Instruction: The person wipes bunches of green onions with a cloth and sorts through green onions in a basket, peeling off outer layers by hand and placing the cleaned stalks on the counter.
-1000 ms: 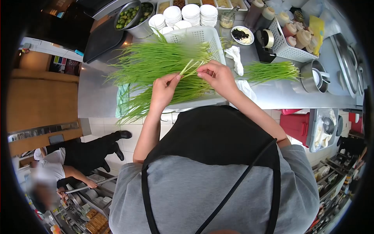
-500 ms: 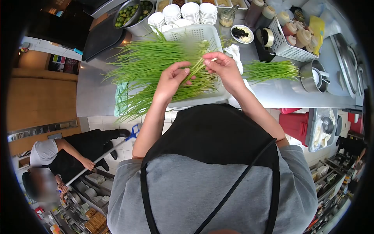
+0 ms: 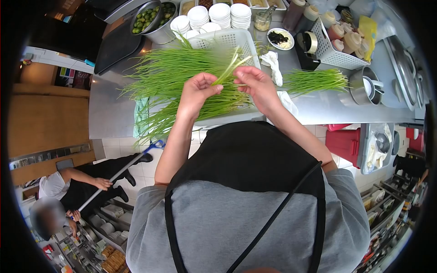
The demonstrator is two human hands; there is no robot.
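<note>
Counter (image 3: 107,109), smooth glossy metal; basket (image 3: 249,40), perforated matt plastic; right pot (image 3: 358,87), shiny metal; left towel (image 3: 140,109), cloth; near apron (image 3: 255,159), matt fabric

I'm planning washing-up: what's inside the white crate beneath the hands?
Long green stalks, overhanging the white crate on its left. They hide most of its bottom and anything beneath.

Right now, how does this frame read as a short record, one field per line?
Left grip: closed on slim pale-green stalks
Right grip: beside those stalks; contact unclear
Container: white perforated plastic basket heaped with long green stalks
Right of basket: smaller green bunch lying on shiny grey metal counter
Beyond basket: stacked round white dishes
Co-worker: holding long-handled, blue-headed tool
</note>
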